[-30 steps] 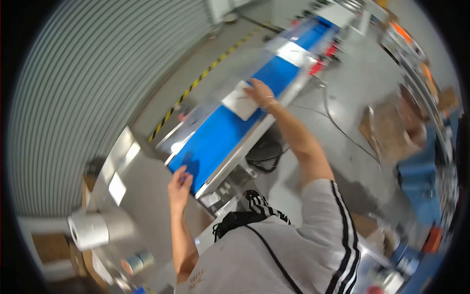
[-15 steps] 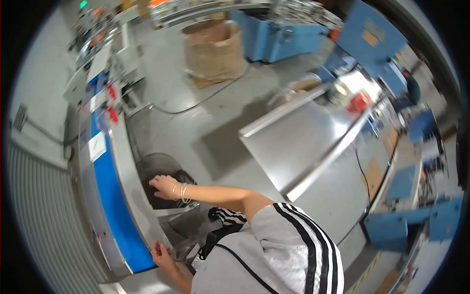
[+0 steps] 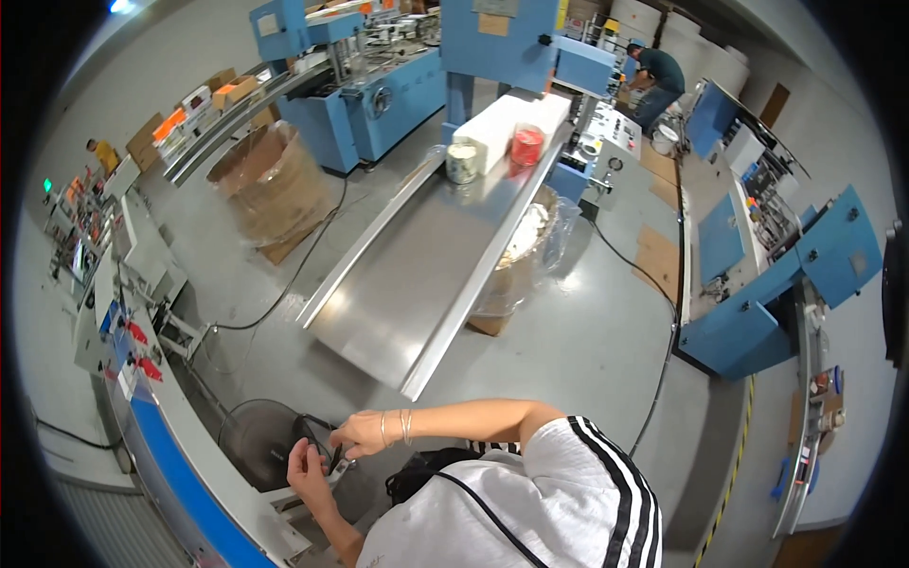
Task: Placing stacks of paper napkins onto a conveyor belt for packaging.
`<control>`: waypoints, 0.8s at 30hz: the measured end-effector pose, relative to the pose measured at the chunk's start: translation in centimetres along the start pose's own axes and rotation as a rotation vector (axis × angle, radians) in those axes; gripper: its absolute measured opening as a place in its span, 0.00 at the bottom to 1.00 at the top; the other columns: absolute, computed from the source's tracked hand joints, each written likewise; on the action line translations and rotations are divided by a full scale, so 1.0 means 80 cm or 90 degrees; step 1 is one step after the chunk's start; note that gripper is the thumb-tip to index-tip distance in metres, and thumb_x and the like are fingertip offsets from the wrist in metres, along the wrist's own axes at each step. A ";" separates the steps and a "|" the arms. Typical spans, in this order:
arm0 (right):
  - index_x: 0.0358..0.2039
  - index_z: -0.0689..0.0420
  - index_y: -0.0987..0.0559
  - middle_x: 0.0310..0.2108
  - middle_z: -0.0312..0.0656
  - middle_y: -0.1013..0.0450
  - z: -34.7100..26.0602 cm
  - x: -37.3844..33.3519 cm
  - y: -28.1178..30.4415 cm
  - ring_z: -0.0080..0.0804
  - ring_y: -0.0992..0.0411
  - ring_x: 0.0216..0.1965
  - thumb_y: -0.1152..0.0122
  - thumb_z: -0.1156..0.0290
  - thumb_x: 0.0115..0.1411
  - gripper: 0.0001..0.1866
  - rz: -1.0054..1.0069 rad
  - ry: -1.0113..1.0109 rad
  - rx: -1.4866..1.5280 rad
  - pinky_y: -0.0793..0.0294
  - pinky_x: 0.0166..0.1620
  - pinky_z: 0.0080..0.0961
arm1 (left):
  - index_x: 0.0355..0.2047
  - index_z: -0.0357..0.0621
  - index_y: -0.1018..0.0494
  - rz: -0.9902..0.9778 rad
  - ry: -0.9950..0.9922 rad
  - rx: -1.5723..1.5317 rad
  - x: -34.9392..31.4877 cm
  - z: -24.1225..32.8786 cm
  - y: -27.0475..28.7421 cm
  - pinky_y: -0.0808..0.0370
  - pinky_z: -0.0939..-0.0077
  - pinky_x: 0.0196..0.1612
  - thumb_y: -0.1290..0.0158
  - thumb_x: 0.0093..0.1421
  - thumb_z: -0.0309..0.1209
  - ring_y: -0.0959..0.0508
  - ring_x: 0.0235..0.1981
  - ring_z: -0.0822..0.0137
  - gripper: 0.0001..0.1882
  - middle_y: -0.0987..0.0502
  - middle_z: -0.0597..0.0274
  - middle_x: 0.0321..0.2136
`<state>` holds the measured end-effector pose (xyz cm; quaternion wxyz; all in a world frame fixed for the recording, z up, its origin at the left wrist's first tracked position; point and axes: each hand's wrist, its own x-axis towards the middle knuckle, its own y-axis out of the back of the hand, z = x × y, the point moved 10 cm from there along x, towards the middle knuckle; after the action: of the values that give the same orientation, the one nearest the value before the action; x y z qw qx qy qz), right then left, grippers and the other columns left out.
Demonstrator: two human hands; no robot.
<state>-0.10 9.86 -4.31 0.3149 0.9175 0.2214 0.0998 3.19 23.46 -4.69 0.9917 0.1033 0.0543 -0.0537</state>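
My right hand (image 3: 362, 434), with thin bracelets on its wrist, reaches in from the right. Its fingers are bent together by a small dark shape; whether they hold it is hard to make out. Close beside it, my left hand (image 3: 308, 470) is raised with its fingers partly spread and nothing visible in them. Beyond both hands, low down, stands a round floor fan (image 3: 256, 447) with a dark wire guard, partly hidden by my hands. A blue conveyor belt (image 3: 180, 469) in a pale metal frame runs along my left.
A long metal chute (image 3: 407, 275) lies ahead, holding white stacks (image 3: 488, 133), a red roll (image 3: 526, 146) and a pale roll (image 3: 462, 163). Large cardboard bins (image 3: 270, 189) and blue machines (image 3: 398, 114) stand around. A cable (image 3: 275, 312) crosses the floor. Another person (image 3: 658, 80) bends at the far right.
My view has swung to the right. My left hand has left the conveyor's edge and come up beside my right hand, which has drawn back from over the fan.
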 end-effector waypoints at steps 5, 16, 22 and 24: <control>0.43 0.58 0.26 0.34 0.47 0.24 0.054 -0.137 0.107 0.41 0.24 0.35 0.42 0.64 0.54 0.17 0.107 -0.039 0.138 0.26 0.39 0.32 | 0.45 0.35 0.29 -0.080 -0.038 -0.066 -0.001 0.050 -0.155 0.33 0.86 0.25 0.49 0.60 0.25 0.29 0.25 0.80 0.13 0.26 0.68 0.29; 0.44 0.58 0.25 0.34 0.36 0.24 0.265 -0.461 0.296 0.21 0.28 0.36 0.41 0.66 0.59 0.14 0.375 -0.311 0.304 0.28 0.42 0.20 | 0.52 0.38 0.34 -0.295 -0.066 -0.115 -0.048 0.117 -0.543 0.32 0.87 0.27 0.49 0.59 0.22 0.29 0.25 0.79 0.20 0.27 0.66 0.29; 0.42 0.60 0.24 0.28 0.27 0.28 0.337 -0.510 0.394 0.12 0.34 0.30 0.41 0.70 0.59 0.12 0.499 -0.325 0.355 0.31 0.35 0.12 | 0.59 0.35 0.43 -0.319 -0.086 -0.007 -0.013 0.135 -0.622 0.32 0.86 0.32 0.50 0.59 0.21 0.30 0.27 0.81 0.28 0.28 0.62 0.35; 0.43 0.60 0.24 0.28 0.27 0.28 0.356 -0.501 0.413 0.12 0.34 0.30 0.41 0.70 0.59 0.12 0.479 -0.320 0.359 0.31 0.34 0.12 | 0.60 0.35 0.44 -0.305 -0.084 0.013 0.005 0.144 -0.633 0.31 0.85 0.32 0.49 0.58 0.22 0.29 0.27 0.79 0.29 0.28 0.61 0.36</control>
<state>-14.89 -47.39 -7.74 0.0419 0.9781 -0.1871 -0.0807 -1.27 -28.30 -3.64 0.9509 0.0938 0.0116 -0.2946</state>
